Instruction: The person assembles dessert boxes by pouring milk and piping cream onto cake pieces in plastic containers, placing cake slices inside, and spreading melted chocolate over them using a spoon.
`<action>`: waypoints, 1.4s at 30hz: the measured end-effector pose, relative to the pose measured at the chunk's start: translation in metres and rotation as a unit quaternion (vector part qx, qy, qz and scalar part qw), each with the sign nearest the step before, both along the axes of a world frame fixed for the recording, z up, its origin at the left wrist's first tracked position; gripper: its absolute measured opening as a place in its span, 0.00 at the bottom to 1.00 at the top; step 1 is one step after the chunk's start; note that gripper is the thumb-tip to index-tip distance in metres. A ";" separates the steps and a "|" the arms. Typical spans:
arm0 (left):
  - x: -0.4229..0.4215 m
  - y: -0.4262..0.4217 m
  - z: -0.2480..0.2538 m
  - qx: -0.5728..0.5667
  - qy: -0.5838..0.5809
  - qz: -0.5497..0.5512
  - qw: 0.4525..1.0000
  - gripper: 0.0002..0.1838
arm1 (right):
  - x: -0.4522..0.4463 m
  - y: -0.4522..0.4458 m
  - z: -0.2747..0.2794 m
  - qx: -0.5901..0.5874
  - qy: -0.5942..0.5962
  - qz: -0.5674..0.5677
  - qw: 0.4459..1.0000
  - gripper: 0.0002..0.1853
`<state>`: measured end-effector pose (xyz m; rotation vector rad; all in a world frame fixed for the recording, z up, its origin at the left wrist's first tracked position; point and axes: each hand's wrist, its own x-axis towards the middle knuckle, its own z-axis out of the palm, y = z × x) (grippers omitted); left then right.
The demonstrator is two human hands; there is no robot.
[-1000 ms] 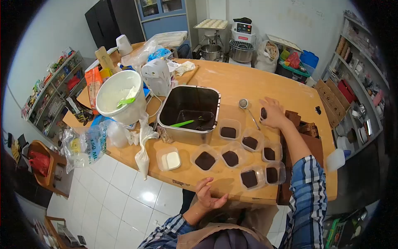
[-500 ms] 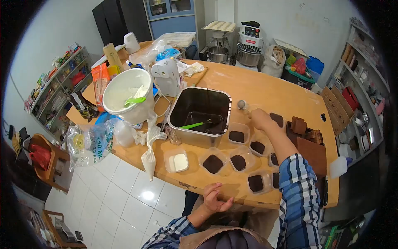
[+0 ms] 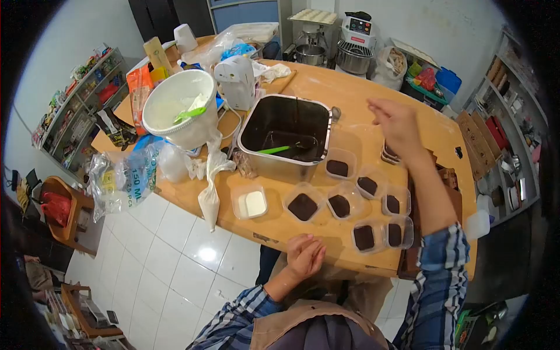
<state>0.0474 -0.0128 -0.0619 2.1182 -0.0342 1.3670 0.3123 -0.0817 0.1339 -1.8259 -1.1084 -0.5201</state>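
Observation:
My right hand (image 3: 401, 127) is raised over the right side of the table, fingers stretched leftward and apart, with nothing visible in it. My left hand (image 3: 305, 256) hangs at the table's front edge, its fingers loosely curled and nothing seen in them. Between them stand several clear plastic cups (image 3: 303, 205) with dark brown cake in the bottom. A square metal pan (image 3: 280, 166) holds dark sauce and a green-handled spatula (image 3: 275, 150). By its right corner is a small metal cup (image 3: 335, 113). My right forearm partly hides another cake cup (image 3: 389, 153).
A tub of white cream (image 3: 252, 204) and a filled piping bag (image 3: 209, 201) lie along the front edge. Behind them are a white bowl (image 3: 156, 111) with a green spatula and a hand mixer (image 3: 234, 81). Brown cake slabs (image 3: 452, 198) sit at the right.
My right hand has lifted from the table near the metal cup and moved up and right, its fingers now stretched out. My left hand's fingers have curled in. The view has shifted slightly.

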 end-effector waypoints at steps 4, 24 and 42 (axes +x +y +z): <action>-0.001 0.001 0.012 -0.108 0.012 -0.020 0.994 0.08 | -0.062 -0.031 0.054 -0.048 0.037 -0.029 0.998 0.07; -0.033 0.035 0.050 -0.118 0.084 0.041 0.989 0.11 | -0.092 -0.292 0.030 -0.143 0.213 -0.361 0.897 0.15; -0.002 0.000 0.005 0.008 0.018 -0.031 0.999 0.11 | 0.096 -0.207 -0.074 -0.408 0.064 -0.337 0.846 0.14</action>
